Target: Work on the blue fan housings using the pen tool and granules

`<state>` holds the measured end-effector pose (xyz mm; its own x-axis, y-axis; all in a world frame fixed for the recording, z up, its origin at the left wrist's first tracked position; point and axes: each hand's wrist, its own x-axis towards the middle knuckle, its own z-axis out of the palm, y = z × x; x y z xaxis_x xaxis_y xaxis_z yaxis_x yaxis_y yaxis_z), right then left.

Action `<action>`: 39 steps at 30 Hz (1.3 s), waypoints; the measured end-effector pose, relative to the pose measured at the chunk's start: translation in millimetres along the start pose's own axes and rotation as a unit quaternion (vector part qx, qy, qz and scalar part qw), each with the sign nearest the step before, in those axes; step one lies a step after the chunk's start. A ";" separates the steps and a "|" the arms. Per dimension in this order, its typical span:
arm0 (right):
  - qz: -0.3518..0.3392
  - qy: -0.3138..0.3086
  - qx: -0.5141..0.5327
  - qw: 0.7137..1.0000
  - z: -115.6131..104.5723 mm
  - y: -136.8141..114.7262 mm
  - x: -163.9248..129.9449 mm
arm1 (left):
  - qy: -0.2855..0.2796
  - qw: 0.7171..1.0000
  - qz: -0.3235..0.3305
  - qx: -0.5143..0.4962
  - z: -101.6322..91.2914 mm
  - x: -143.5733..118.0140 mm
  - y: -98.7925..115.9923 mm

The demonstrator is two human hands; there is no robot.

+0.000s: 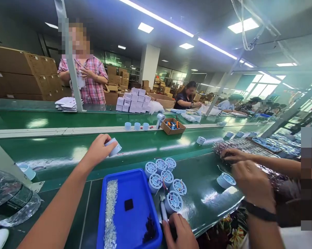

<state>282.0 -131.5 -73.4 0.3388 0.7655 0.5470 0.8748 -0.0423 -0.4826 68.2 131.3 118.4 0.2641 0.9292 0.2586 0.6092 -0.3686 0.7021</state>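
My left hand (100, 150) is closed around a light blue round plastic housing (115, 148), held above the green conveyor belt (75, 152). At the bottom, my right hand (181, 232) is closed on the lower end of a slim pale-handled tool (163, 209) with a metal tip; its exact kind is unclear. Just beyond that hand stands a cluster of light blue spoked housings (167, 177), some with thin red and white wires. Between my arms lies a blue tray (144, 188) holding small clear pieces (110, 207), a black square (129, 204) and dark small parts (149, 229).
A co-worker's hands (251, 178) work at right near another housing (226, 180) and a wire pile (238, 147). A big clear bottle (12, 199) stands left beside a metal post. A cardboard box (172, 126) and several housings (137, 126) sit across the belt.
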 end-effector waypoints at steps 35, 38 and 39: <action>0.082 -0.182 0.434 0.879 22.3 -106.1 25.7 | -0.010 0.846 -0.141 -0.514 -8.8 -9.0 -0.1; 0.078 -0.194 0.428 0.879 20.6 -105.8 27.7 | -0.003 0.843 -0.135 -0.521 -10.2 -8.6 -0.5; 0.078 -0.199 0.423 0.880 19.7 -106.2 28.7 | -0.003 0.842 -0.135 -0.522 -10.6 -8.5 -0.5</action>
<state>192.0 -92.4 -19.9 0.1365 0.9643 0.2269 0.1993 0.1976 -0.9598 57.7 123.8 122.8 0.2271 0.9739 -0.0056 -0.3406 0.0848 0.9364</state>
